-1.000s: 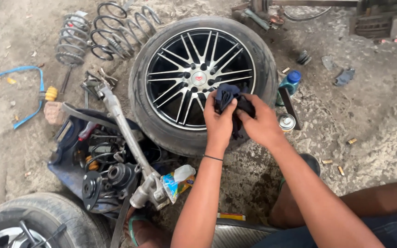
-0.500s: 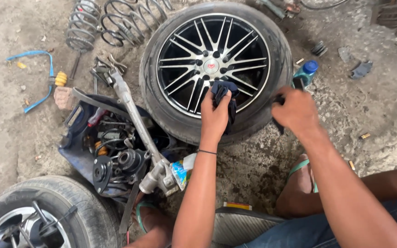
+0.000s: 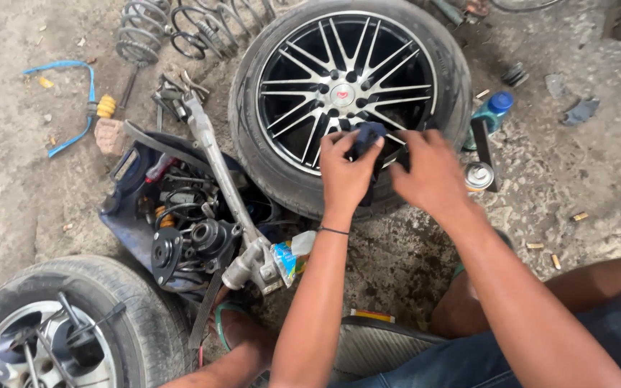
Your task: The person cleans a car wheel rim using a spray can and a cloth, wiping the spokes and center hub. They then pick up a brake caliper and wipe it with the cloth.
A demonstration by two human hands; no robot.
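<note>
Where the concrete floor [image 3: 23, 208] carries everything, the largest item is the alloy wheel [image 3: 346, 93] with tyre, lying flat at the floor's far edge, centre. A 2nd wheel [image 3: 52, 330] sits at the near-left corner w/ a tool resting in its spokes. Between them is an open blue tool bag [image 3: 127, 215], full of parts, w/ a long metal suspension arm [image 3: 217, 179] laid across it. Coil springs [image 3: 181, 25] lie at the far edge, left of the alloy wheel. A blue-capped bottle [image 3: 494, 111] and a small spray can [image 3: 478, 176] stand just beside the tyre, right side.

Hands: left hand [image 3: 346, 172] is closed on a dark blue cloth [image 3: 368, 136], fingers pinching it against the near spokes of the rim. Right hand [image 3: 433, 176] rests over the rim edge just right of the cloth; it is blurred and seen from the back, so cannot tell if it grips anything.

Judgement on the step: appears to be wiping the spokes. To do it well, keep the cloth bunched under the fingertips, work each spoke hub-to-rim, steady the wheel w/ the free hand, refold to a clean face when soiled. Grit from the floor on the cloth would likely scratch the finish; keep it off the ground.
</note>
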